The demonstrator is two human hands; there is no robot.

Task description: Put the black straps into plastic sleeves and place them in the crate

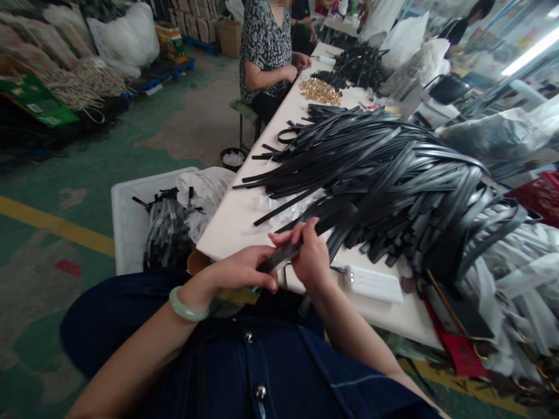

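One black strap (279, 258) in work, held slantwise over the near edge of the desk (238, 218). Right hand (312, 256) closed on it, fingers wrapped round; left hand (244, 267) loosely gripping the near end between thumb and fingers. Strap's far end merges with the dark stuff behind, can't tell where it stops. Right beside, on the desk: big heap of black straps (393, 163), loose ends toward the wearer, plus crumpled clear plastic (283, 212) and a white box-shaped device (374, 284). Progress: this strap looks mid-handling, the heap presumably waiting, so plenty seems left; can't tell if any of it is finished. Left of the desk, white crate (114, 224) holds dark strips (168, 233), maybe done pieces or offcuts, unclear. Farther up the desk, gold-coloured bits (320, 91) in a pile, a seated co-worker (266, 55) beside them, hands at small work.
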